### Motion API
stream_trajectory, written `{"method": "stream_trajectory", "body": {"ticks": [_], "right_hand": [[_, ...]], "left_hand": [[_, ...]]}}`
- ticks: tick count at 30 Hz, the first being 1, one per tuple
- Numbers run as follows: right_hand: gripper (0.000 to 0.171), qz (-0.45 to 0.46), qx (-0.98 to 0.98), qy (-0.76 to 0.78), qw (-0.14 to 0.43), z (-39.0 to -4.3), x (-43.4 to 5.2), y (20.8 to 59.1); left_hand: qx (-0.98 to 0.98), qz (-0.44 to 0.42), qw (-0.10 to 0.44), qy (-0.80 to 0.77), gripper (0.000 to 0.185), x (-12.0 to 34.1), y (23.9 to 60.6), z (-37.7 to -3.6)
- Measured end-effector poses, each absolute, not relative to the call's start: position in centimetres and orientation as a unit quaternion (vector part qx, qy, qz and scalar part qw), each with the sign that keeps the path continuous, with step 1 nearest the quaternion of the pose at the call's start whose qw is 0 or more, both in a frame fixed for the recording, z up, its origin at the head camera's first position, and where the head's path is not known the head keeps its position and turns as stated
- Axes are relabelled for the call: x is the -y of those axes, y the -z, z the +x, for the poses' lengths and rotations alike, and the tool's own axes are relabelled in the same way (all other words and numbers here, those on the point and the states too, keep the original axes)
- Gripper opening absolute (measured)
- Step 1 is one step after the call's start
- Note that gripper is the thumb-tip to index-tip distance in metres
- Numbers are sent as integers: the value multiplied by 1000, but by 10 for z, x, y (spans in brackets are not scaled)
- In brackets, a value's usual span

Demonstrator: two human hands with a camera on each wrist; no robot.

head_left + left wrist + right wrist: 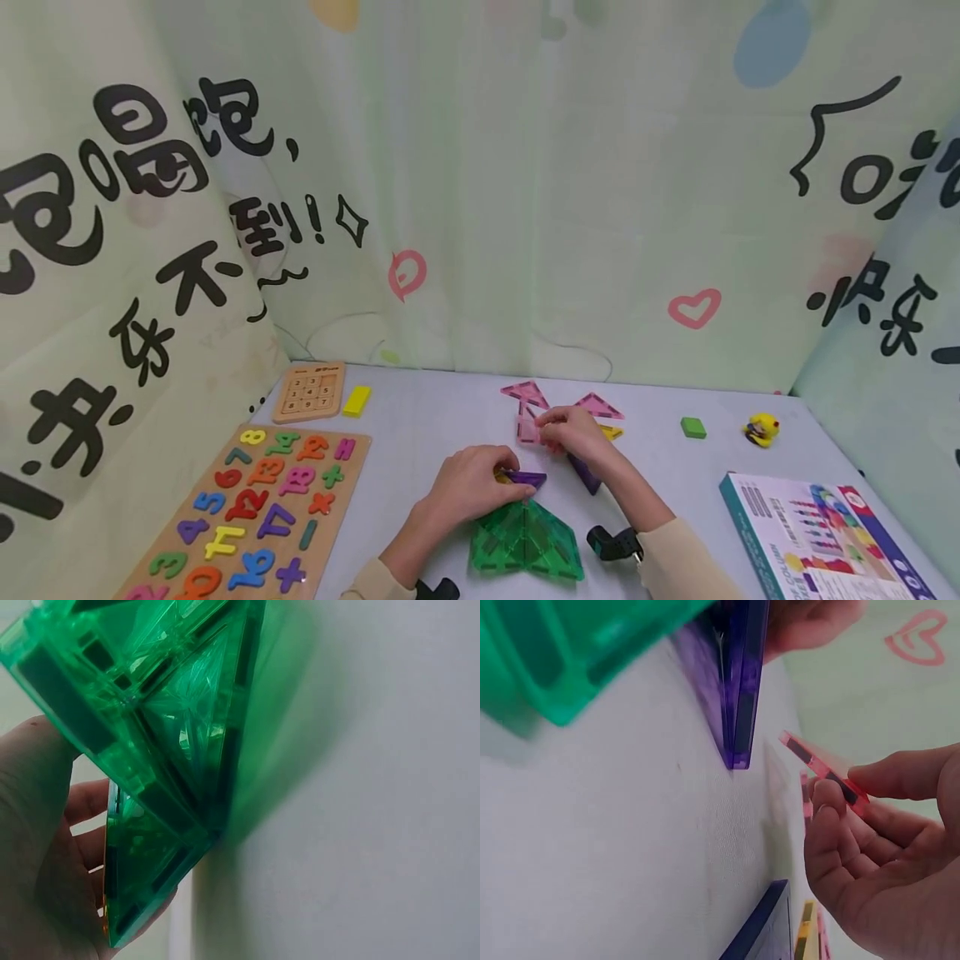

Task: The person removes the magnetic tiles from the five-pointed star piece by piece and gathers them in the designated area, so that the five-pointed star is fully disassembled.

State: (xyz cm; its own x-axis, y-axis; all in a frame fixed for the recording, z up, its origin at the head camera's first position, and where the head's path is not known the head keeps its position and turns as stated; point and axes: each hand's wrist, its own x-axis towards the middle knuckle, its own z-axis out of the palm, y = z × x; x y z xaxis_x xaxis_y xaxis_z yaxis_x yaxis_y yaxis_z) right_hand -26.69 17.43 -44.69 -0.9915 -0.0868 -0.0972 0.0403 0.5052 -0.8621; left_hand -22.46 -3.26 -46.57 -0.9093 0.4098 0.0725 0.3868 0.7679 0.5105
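My left hand (501, 475) grips a purple triangular magnetic tile (527, 479) and holds it on edge just above a flat cluster of green tiles (525, 543). The green tiles (161, 712) fill the left wrist view, against my palm. Further back, my right hand (546, 430) pinches a pink tile (528, 429) between thumb and fingers. In the right wrist view that pink tile (823, 768) is lifted off the table beside the upright purple tile (740, 682). Two pink triangles (525, 392) (597, 406), a yellow tile (612, 432) and a dark purple tile (583, 475) lie around my right hand.
A wooden number puzzle board (247, 517) lies at the left, with a small sliding number puzzle (309, 392) and a yellow block (357, 401) behind it. A green block (693, 427) and a yellow toy (761, 429) sit at the back right. A printed box (817, 542) lies front right. Curtains enclose the table.
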Motion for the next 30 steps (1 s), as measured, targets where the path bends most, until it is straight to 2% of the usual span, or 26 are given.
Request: {"method": "stream_trajectory", "body": {"ticks": [10,18,25,30], "right_hand": [[21,-6,-860,508,34,-287,-169,459],[22,-12,-889,458,-4,-282,-175,459],[20,-150,-902,402,48,-257,-186,451],[29,-235,-899,358,95,-236,-185,452]], "left_hand": [[-931,221,31,-287,39,43,468,-229],[-923,230,56,-304,38,50,466,-233],[-910,242,94,-324,36,60,467,-237],[-903,239,109,-339,35,67,466,-238]]}}
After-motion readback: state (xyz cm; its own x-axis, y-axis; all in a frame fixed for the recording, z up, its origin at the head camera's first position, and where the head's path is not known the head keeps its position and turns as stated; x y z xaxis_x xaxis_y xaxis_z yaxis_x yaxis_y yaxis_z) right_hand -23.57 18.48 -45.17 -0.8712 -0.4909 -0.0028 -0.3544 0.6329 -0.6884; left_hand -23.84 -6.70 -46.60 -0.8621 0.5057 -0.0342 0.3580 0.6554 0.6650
